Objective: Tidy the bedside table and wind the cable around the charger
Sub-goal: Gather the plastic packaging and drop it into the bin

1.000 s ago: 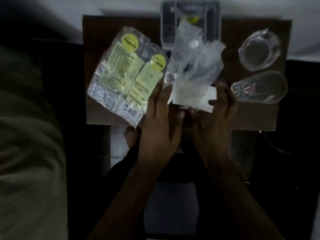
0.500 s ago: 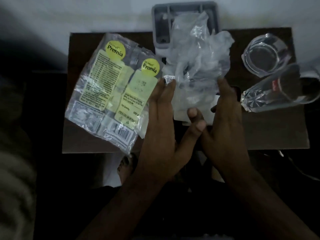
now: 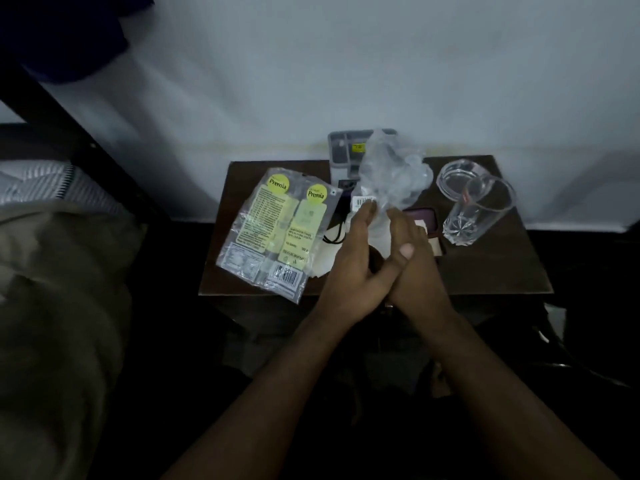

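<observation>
On the dark brown bedside table (image 3: 485, 271) my left hand (image 3: 356, 271) and my right hand (image 3: 415, 268) press together around the lower end of a crumpled clear plastic bag (image 3: 391, 174), which stands up between the fingertips. A flat clear wrapper with yellow "Premia" labels (image 3: 277, 230) lies at the table's left, overhanging the front edge. A black cable (image 3: 337, 230) shows in loops between the wrapper and my left hand. The charger itself is hidden.
A grey tray-like object (image 3: 343, 150) leans against the white wall at the back. Two clear glasses stand at the right: a wide one (image 3: 457, 181) behind and a taller tumbler (image 3: 478, 209). A dark purple case (image 3: 422, 220) lies behind my right hand. Bedding (image 3: 52, 271) fills the left.
My hands have closed in on the clear bag and now touch each other, squeezing it narrower. The view has pulled back, showing more wall and table.
</observation>
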The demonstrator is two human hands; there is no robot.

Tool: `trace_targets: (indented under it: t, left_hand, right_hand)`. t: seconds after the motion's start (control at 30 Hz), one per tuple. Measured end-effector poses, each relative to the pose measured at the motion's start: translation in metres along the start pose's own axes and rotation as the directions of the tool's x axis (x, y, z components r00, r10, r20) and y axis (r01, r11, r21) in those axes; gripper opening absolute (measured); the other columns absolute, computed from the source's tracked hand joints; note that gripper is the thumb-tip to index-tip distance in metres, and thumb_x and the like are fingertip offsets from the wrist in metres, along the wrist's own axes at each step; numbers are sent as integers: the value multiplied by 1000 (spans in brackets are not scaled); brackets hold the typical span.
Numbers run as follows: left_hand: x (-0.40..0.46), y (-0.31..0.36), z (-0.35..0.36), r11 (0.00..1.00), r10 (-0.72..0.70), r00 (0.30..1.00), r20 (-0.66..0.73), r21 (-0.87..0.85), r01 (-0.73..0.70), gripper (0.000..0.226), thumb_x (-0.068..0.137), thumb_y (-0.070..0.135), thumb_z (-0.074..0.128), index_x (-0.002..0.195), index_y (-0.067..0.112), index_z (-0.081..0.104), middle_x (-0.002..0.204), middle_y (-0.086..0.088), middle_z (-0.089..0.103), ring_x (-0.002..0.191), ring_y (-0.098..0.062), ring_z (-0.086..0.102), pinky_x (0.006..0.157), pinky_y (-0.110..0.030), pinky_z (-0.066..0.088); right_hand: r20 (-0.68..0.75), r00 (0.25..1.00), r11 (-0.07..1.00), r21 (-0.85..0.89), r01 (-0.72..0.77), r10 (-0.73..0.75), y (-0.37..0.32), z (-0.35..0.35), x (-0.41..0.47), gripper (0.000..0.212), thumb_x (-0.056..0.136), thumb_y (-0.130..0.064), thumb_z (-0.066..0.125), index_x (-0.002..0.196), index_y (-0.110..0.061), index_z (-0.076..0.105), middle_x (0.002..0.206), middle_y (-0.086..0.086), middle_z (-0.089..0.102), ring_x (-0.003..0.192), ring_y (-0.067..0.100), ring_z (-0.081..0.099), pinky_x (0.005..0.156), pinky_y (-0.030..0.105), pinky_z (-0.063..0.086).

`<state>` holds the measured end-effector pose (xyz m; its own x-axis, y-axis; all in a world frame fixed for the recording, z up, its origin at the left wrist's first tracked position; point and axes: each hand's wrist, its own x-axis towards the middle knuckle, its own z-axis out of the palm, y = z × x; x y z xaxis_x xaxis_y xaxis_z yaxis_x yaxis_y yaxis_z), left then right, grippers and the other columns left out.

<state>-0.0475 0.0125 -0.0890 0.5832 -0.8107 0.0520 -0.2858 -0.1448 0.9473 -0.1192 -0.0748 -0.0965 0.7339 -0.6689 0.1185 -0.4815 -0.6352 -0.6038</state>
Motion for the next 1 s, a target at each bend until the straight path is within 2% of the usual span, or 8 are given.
trace_targets:
  t: [0.13, 0.3, 0.43, 0.53, 0.7, 0.8, 0.87, 1.0]
  left_hand:
    - [4, 0, 4, 991, -18, 1000, -23, -137, 15, 76, 95, 41, 64, 157, 25, 24, 159, 12, 38, 144, 8, 32, 113, -14, 32]
    - [14, 12, 4, 977, 69, 989, -128, -190, -92, 67, 95, 35, 63, 153, 18, 33, 151, 7, 50, 140, 2, 42, 112, -20, 39]
    - [25, 17, -11, 974, 105, 936, -336, -156, -165, 62, 92, 29, 68, 146, 13, 40, 128, 2, 62, 120, -10, 61, 97, -27, 52]
    - [33, 14, -28, 980, 22, 912, -410, -171, -101, 55, 95, 29, 67, 141, 13, 44, 120, 1, 66, 108, -13, 67, 90, -41, 58]
    - [37, 1, -68, 970, -34, 764, -644, -205, -130, 7, 101, 12, 54, 104, 6, 54, 96, -12, 64, 92, -20, 66, 86, -43, 56]
    - [37, -6, -101, 941, -73, 579, -812, -248, -230, 17, 99, -1, 48, 93, 15, 50, 85, 3, 56, 78, -2, 56, 77, -23, 48]
    - [38, -16, -123, 917, -180, 489, -853, -325, -230, 21, 98, -5, 46, 92, 15, 49, 81, 5, 53, 68, 2, 53, 71, -17, 45]
    - [39, -37, -143, 748, -565, 425, -707, -656, -97, 17, 96, -9, 42, 102, 4, 49, 75, -4, 51, 63, -10, 53, 67, -28, 45]
  right_hand:
    - [-158, 987, 995, 103, -15, 31, 1, -1, 7, 41, 93, -25, 66, 128, -10, 51, 119, 2, 56, 113, 27, 56, 95, 48, 49]
    - [-292, 956, 985, 161, 69, -20, 2, -8, 21, 24, 92, -26, 64, 111, -15, 53, 108, 1, 56, 101, 24, 56, 81, 50, 50]
    - [-339, 913, 962, 66, 263, -227, -5, -8, 28, 31, 93, -12, 66, 122, -9, 55, 122, 4, 57, 111, 25, 53, 94, 37, 46]
    - [-248, 901, 920, 81, 384, -355, -17, -1, 31, 44, 91, -4, 64, 134, -10, 56, 138, 3, 56, 126, 20, 50, 108, 21, 35]
    - [-185, 888, 875, 178, 451, -420, -40, 16, 33, 43, 94, -2, 61, 136, -12, 59, 149, 1, 49, 140, 15, 44, 115, 27, 37]
    - [-327, 906, 901, 247, 357, -269, -48, 23, 33, 30, 93, -5, 63, 121, -13, 60, 134, 2, 47, 127, 13, 51, 103, 24, 44]
    - [-312, 944, 932, 298, 207, -110, -49, 30, 33, 27, 93, -10, 66, 116, -17, 55, 121, -1, 46, 108, 6, 55, 91, 26, 49]
    - [164, 986, 938, 334, -90, 36, -52, 53, 31, 41, 95, -26, 68, 130, -32, 49, 123, 2, 50, 106, 15, 61, 88, 31, 51]
